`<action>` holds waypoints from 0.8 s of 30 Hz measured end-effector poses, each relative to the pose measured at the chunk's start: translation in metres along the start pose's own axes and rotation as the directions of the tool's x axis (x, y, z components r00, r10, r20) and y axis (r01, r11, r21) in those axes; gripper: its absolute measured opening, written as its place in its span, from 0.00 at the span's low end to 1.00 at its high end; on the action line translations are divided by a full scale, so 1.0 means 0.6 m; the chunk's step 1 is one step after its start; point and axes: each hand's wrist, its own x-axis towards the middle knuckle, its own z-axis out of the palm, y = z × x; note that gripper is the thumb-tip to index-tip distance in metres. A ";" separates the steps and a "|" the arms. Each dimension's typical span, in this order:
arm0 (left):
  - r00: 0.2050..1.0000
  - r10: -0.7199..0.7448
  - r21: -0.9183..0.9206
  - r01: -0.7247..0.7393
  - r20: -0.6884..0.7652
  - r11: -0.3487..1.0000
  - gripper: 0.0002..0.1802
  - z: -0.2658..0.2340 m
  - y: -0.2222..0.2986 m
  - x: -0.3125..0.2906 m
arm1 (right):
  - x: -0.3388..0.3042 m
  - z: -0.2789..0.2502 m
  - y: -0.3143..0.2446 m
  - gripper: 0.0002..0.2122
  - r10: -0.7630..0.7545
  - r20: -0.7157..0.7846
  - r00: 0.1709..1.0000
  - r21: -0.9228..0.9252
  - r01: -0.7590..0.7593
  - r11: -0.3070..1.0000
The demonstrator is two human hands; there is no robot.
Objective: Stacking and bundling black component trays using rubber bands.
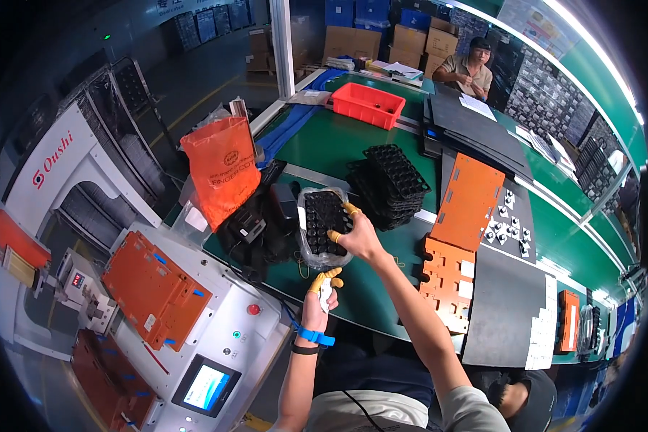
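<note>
My right hand (360,236) reaches over a black tray (325,216) with rows of pockets, which sits in clear plastic wrap (321,261). Its thumb and forefinger, in yellow finger cots, grip the tray's right side. Just below the wrap, my left hand (322,297) is closed around a small white object (326,294) whose kind I cannot make out. Yellow cots cover its fingertips too, and a blue band (315,337) circles the wrist. Right of the wrapped tray stands a stack of similar black trays (392,183).
Left of the tray are an orange bag (223,169) and dark items (248,227). A red bin (367,106) stands farther back. Orange fixture plates (468,198) and small black-and-white parts (507,223) lie right. A machine (216,324) borders the left; a person (471,68) sits across.
</note>
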 end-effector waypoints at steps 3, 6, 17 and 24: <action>1.000 -0.004 -0.013 0.004 -0.006 1.000 0.23 -0.002 0.000 -0.001 | -0.017 0.009 0.000 0.40 -0.038 -0.005 0.999 -0.065 0.037 0.997; 1.000 -0.002 -0.015 0.002 -0.001 1.000 0.23 -0.002 -0.003 -0.001 | -0.024 0.012 0.007 0.40 -0.002 -0.015 1.000 -0.028 0.001 1.000; 0.996 0.085 0.039 -0.085 -0.009 0.996 0.24 0.000 0.009 -0.011 | -0.001 -0.113 -0.052 0.36 -0.157 -0.350 0.923 -0.093 0.133 0.987; 0.994 0.006 -0.278 0.025 0.112 0.960 0.25 -0.006 0.006 -0.002 | 0.109 -0.217 0.032 0.37 0.011 -0.369 0.929 -0.487 -0.203 0.849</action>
